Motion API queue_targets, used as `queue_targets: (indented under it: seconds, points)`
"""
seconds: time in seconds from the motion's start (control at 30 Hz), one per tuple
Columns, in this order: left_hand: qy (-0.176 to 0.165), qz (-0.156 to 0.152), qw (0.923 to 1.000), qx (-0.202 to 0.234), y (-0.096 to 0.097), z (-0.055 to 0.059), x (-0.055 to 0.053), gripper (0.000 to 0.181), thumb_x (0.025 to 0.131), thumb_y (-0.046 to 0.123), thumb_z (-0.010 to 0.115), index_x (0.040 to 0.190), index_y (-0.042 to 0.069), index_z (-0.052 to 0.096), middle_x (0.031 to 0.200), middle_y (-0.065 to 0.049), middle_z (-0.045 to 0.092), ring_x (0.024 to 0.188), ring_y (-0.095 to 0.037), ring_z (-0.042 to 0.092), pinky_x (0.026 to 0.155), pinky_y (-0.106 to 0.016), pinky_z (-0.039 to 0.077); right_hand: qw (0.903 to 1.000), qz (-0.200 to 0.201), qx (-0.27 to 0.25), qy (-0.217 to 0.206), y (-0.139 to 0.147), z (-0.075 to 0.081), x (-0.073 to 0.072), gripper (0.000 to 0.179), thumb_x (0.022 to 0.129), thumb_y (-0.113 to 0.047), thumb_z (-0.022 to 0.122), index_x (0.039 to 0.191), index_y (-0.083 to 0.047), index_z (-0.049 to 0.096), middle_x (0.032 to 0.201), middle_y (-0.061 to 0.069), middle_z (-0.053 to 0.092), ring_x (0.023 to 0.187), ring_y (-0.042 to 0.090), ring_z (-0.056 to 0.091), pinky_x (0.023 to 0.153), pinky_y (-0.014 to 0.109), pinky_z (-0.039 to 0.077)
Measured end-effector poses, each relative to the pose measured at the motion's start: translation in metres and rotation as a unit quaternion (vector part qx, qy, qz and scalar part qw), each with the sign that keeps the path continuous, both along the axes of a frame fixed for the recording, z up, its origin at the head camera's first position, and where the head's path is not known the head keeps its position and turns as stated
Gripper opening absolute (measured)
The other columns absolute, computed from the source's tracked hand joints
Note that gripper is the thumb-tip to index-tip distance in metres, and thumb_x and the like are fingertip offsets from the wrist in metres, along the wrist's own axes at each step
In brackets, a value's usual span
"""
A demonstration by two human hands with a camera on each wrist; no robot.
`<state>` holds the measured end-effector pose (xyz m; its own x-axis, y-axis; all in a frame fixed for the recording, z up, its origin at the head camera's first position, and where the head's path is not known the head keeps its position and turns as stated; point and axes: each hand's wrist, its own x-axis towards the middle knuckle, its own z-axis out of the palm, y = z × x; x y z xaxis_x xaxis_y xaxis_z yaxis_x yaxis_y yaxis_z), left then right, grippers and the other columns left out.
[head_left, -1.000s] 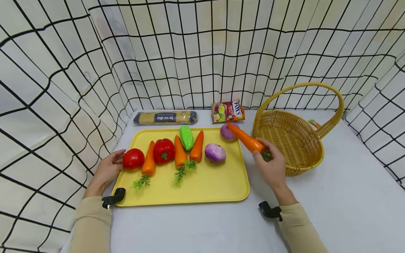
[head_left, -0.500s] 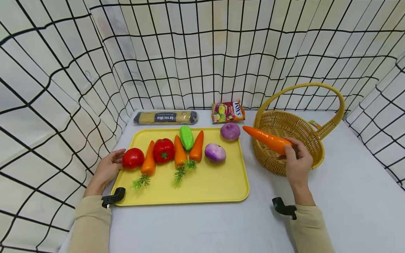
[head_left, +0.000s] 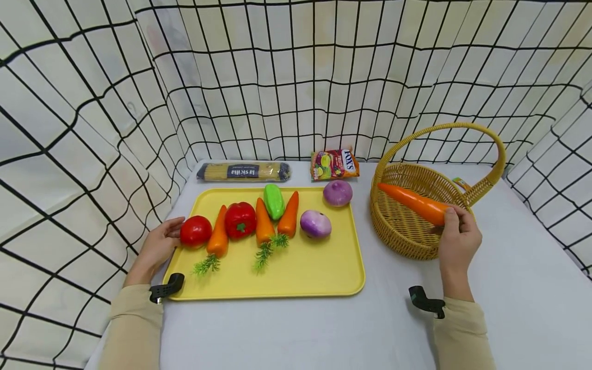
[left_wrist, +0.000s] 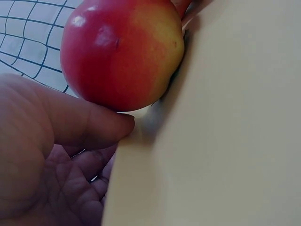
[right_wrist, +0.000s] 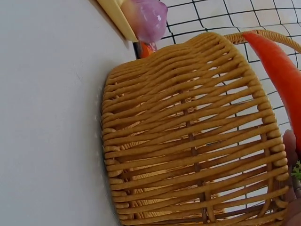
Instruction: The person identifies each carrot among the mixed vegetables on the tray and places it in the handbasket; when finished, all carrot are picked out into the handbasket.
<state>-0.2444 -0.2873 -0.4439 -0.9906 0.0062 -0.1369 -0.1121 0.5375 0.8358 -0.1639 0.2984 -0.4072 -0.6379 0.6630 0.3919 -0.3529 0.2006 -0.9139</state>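
My right hand grips an orange carrot by its thick leafy end. The carrot is held above the wicker basket, its tip pointing left and away. Seen from the right wrist, the carrot is above the woven side of the basket. At the left edge of the yellow tray, my left hand holds the rim, thumb on top and fingers outside and below it. Close by that hand lies a red apple, with a yellowish patch in the left wrist view.
The tray also bears several carrots, a red pepper, a green vegetable and two purple onions. Behind it lie a spaghetti pack and a candy bag. Black netting surrounds the table; the basket's handle arches high.
My right hand has carried the carrot rightward, from beside the tray's far right corner to above the basket. The left hand has stayed at the tray's left edge.
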Motion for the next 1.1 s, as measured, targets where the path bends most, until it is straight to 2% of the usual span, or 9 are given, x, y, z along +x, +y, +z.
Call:
queue_targets:
  seconds: [0.13, 0.3, 0.37, 0.43, 0.57, 0.7, 0.97, 1.1]
  points:
    - [-0.002, 0.001, 1.0000, -0.005, 0.0004, 0.0000, -0.0009, 0.066, 0.090, -0.006, 0.044, 0.153, -0.001, 0.025, 0.147, -0.028, 0.038, 0.130, -0.038, 0.042, 0.079, -0.008, 0.041, 0.9997, -0.004, -0.025, -0.004, 0.0041, -0.0009, -0.0011, 0.029, 0.096, -0.022, 0.061, 0.113, 0.002, 0.066, 0.093, 0.001, 0.065, 0.064, 0.010, 0.060, 0.054, 0.016, 0.053]
    - [-0.003, -0.001, 1.0000, -0.005, 0.0016, 0.0000, -0.0009, 0.065, 0.090, -0.006, 0.043, 0.152, -0.002, 0.025, 0.146, -0.029, 0.039, 0.130, -0.039, 0.042, 0.079, -0.007, 0.041, 0.9986, -0.008, -0.049, -0.016, 0.0065, -0.0016, -0.0011, 0.026, 0.092, -0.019, 0.067, 0.113, -0.004, 0.066, 0.096, 0.004, 0.062, 0.074, 0.011, 0.064, 0.059, 0.018, 0.054]
    - [-0.002, -0.001, 1.0000, -0.003, 0.0019, 0.0000, -0.0007, 0.065, 0.089, -0.006, 0.043, 0.152, -0.002, 0.026, 0.146, -0.029, 0.039, 0.130, -0.039, 0.042, 0.078, -0.006, 0.041, 0.9986, -0.017, -0.028, -0.042, 0.0066, -0.0016, -0.0010, 0.029, 0.091, -0.018, 0.069, 0.116, -0.004, 0.066, 0.097, 0.003, 0.061, 0.080, 0.010, 0.063, 0.063, 0.016, 0.054]
    - [-0.002, -0.001, 1.0000, -0.002, 0.0020, 0.0000, -0.0004, 0.065, 0.089, -0.007, 0.043, 0.152, -0.002, 0.026, 0.147, -0.029, 0.038, 0.130, -0.039, 0.042, 0.079, -0.007, 0.042, 0.9963, -0.028, 0.018, -0.080, 0.0064, -0.0021, -0.0006, 0.033, 0.090, -0.021, 0.070, 0.119, -0.005, 0.066, 0.100, 0.001, 0.062, 0.084, 0.008, 0.061, 0.069, 0.013, 0.053]
    - [0.000, -0.001, 1.0000, -0.004, 0.0013, -0.0002, -0.0003, 0.066, 0.089, -0.006, 0.043, 0.152, -0.002, 0.026, 0.147, -0.028, 0.038, 0.131, -0.039, 0.042, 0.080, -0.007, 0.043, 0.9802, -0.036, 0.131, -0.144, 0.0050, -0.0024, 0.0010, 0.038, 0.089, -0.028, 0.070, 0.122, -0.008, 0.066, 0.109, 0.003, 0.064, 0.091, 0.005, 0.056, 0.073, 0.007, 0.046]
    - [0.000, -0.003, 1.0000, -0.004, 0.0011, 0.0008, 0.0000, 0.066, 0.089, -0.006, 0.043, 0.152, -0.002, 0.026, 0.148, -0.028, 0.038, 0.131, -0.039, 0.041, 0.080, -0.007, 0.043, 0.9629, -0.014, 0.207, -0.172, 0.0041, -0.0030, 0.0024, 0.039, 0.089, -0.028, 0.071, 0.122, -0.007, 0.066, 0.113, 0.009, 0.067, 0.094, 0.007, 0.057, 0.073, 0.006, 0.044]
    - [-0.004, -0.003, 1.0000, -0.007, 0.0016, 0.0025, 0.0004, 0.066, 0.090, -0.006, 0.043, 0.152, -0.001, 0.025, 0.148, -0.028, 0.037, 0.131, -0.039, 0.041, 0.084, -0.012, 0.043, 0.9341, 0.015, 0.286, -0.214, 0.0031, -0.0036, 0.0020, 0.042, 0.089, -0.029, 0.071, 0.123, -0.005, 0.065, 0.112, 0.017, 0.068, 0.096, 0.029, 0.064, 0.066, 0.004, 0.040]
    - [-0.005, -0.004, 0.9999, -0.010, 0.0019, 0.0030, 0.0007, 0.065, 0.090, -0.005, 0.044, 0.153, -0.001, 0.025, 0.148, -0.028, 0.038, 0.131, -0.038, 0.041, 0.091, -0.019, 0.045, 0.9141, 0.014, 0.329, -0.237, -0.0001, -0.0046, 0.0010, 0.043, 0.089, -0.031, 0.071, 0.123, -0.006, 0.065, 0.113, 0.018, 0.069, 0.090, 0.030, 0.063, 0.067, 0.019, 0.041]
